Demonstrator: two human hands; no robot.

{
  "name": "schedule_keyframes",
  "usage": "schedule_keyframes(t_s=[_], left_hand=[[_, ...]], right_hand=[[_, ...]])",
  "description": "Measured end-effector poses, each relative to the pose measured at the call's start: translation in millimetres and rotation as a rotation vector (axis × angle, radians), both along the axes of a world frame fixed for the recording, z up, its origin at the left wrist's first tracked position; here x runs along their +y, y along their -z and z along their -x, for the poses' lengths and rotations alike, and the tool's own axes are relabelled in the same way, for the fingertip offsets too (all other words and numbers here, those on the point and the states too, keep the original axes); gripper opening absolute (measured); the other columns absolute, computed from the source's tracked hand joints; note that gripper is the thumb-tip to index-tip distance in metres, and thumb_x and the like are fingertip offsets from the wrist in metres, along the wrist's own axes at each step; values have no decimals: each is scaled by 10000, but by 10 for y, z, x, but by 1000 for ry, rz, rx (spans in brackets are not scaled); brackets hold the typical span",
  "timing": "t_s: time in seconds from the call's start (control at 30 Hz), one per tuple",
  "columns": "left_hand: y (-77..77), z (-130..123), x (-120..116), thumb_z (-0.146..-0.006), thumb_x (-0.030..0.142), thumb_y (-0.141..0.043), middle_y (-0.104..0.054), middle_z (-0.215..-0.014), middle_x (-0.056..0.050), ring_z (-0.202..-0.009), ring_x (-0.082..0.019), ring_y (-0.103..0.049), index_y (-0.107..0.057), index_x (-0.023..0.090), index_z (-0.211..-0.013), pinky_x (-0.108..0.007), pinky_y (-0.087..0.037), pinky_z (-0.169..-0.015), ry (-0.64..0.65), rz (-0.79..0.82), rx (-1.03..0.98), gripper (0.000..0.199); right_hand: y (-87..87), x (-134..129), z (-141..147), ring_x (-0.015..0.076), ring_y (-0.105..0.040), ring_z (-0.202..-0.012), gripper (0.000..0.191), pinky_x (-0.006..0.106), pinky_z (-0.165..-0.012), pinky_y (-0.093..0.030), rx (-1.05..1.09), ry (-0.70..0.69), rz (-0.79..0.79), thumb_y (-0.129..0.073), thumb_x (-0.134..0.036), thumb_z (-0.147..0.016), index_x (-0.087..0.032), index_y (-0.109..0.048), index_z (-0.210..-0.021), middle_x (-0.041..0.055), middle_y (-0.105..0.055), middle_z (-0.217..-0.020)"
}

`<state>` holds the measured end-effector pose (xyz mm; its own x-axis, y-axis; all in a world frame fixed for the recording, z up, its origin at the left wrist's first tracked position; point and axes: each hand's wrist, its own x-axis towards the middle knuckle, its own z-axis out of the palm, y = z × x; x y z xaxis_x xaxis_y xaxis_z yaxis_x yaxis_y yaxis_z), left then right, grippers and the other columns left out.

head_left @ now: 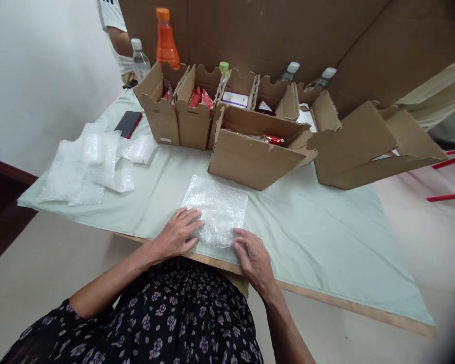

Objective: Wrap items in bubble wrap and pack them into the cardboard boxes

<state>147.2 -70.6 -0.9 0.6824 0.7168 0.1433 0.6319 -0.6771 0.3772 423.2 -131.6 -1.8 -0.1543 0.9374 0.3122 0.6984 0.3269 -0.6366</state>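
Observation:
A square sheet of bubble wrap (227,205) lies on the table in front of me, its near end bunched or folded over close to the table's edge. My left hand (180,231) rests on its left near corner, fingers apart. At the right near corner is my right hand (253,253), fingers slightly bent and apart, the tips touching the wrap's edge. Whether anything lies under the folded part I cannot tell.
Bubble-wrap packets (87,162) lie piled on the left beside a dark phone (128,124). Several cardboard boxes (258,159) with red packets and white cartons line the back. Behind them stand an orange bottle (167,43) and clear bottles. Beyond is another person's arm (120,41).

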Motion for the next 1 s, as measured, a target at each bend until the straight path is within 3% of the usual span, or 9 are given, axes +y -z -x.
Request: schedule_keyframes(t_s=[0.17, 0.3, 0.43, 0.5, 0.57, 0.73, 0.87, 1.0], left_hand=[[63, 73, -30, -814, 114, -621, -540, -1539, -171, -1468, -333, -464, -560, 181, -1406, -597, -351, -1219, 30, -12, -107, 599], [94, 84, 5, -900, 107, -556, -751, -1242, -115, -1237, -279, -668, -670, 199, -1241, -532, -481, -1108, -45, -48, -338, 371], [-29, 40, 79, -963, 235, -567, -791, -969, -71, -907, -212, -731, -726, 185, -1033, -363, -567, -853, -258, 100, -487, 181], [-112, -2, 114, -953, 278, -566, -755, -835, -39, -769, -178, -687, -719, 177, -920, -298, -528, -726, -344, 202, -488, 186], [-173, -46, 145, -939, 308, -549, -682, -717, -2, -662, -145, -605, -684, 179, -811, -263, -466, -644, -392, 283, -481, 227], [-203, -115, 218, -900, 368, -514, -535, -634, 31, -611, -122, -474, -579, 190, -690, -247, -373, -597, -488, 393, -480, 283], [-202, -138, 316, -876, 433, -498, -464, -599, 37, -601, -128, -445, -522, 207, -657, -254, -342, -590, -548, 432, -432, 315], [-218, -189, 439, -866, 415, -471, -394, -555, 41, -551, -133, -399, -437, 226, -619, -274, -288, -582, -610, 379, -258, 313]], right_hand=[[-169, 2, -99, 238, -717, -1067, 184, 384, -918, -570, 345, 121, 208, -578, -359, -998, -238, -683, -907, 79, -774, -1115], [-204, 30, -171, 241, -712, -1059, 201, 362, -851, -584, 563, 197, 282, -629, -409, -975, -238, -721, -925, 80, -774, -1082], [-188, 35, -261, 261, -679, -1173, 333, 379, -861, -605, 752, 47, 292, -686, -452, -933, -284, -698, -1221, 90, -738, -1240], [-164, 36, -301, 259, -652, -1225, 555, 400, -938, -588, 729, -23, 278, -761, -439, -873, -319, -606, -1392, 86, -690, -1355], [-131, 52, -321, 243, -664, -1179, 652, 396, -947, -579, 648, 19, 267, -810, -405, -827, -322, -576, -1429, 84, -677, -1375], [-70, 211, -305, 221, -719, -953, 302, 391, -884, -580, 565, 247, 295, -723, -422, -878, -226, -719, -1108, 78, -775, -1056], [-60, 448, -301, 205, -706, -821, 271, 363, -811, -567, 491, 324, 274, -692, -444, -853, -200, -729, -963, 65, -777, -919], [-29, 651, -275, 197, -678, -726, 278, 337, -734, -545, 354, 349, 268, -628, -456, -847, -195, -712, -893, 55, -759, -824]])
